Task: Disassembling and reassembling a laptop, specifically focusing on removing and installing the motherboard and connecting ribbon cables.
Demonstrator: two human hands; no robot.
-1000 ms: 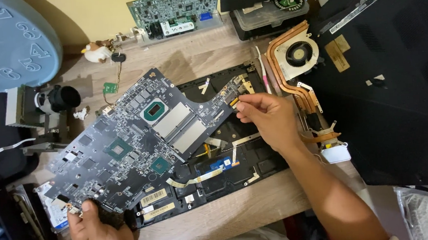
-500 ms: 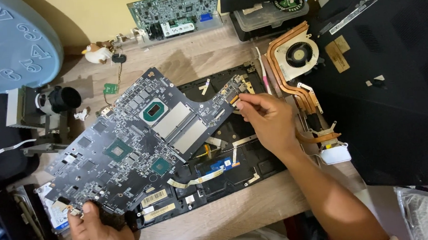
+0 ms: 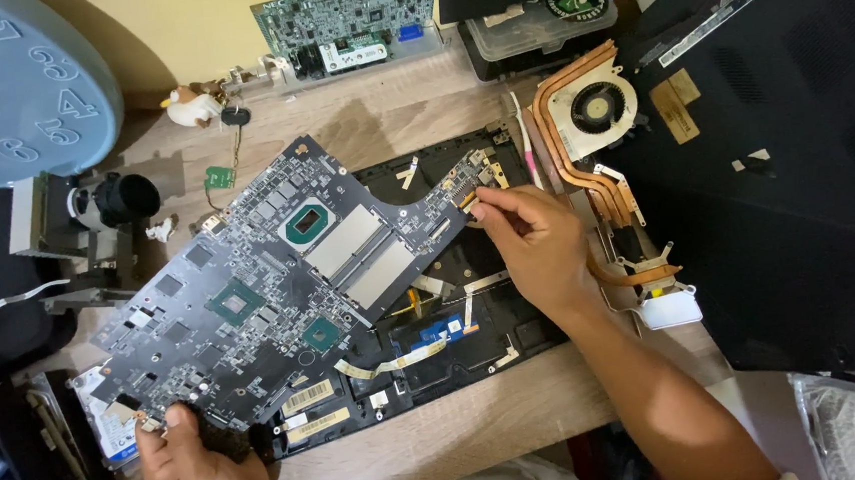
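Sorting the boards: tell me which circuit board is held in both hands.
The large dark laptop motherboard, gripped by left hand and right hand; the green circuit board leans untouched against the wall.

This is my repair bench, more a home electronics workshop than a shop floor. The wooden worktop [image 3: 408, 101] is crowded with laptop parts: a bare mainboard [image 3: 281, 290] lifted over an opened black chassis [image 3: 454, 338], a copper heatpipe cooler with its fan [image 3: 594, 113], and a 2nd green board [image 3: 352, 15] leaning against the yellow wall. A grey wall clock [image 3: 6, 89], a small microscope [image 3: 104, 207] and a hard drive [image 3: 105, 428] lie along the edge.
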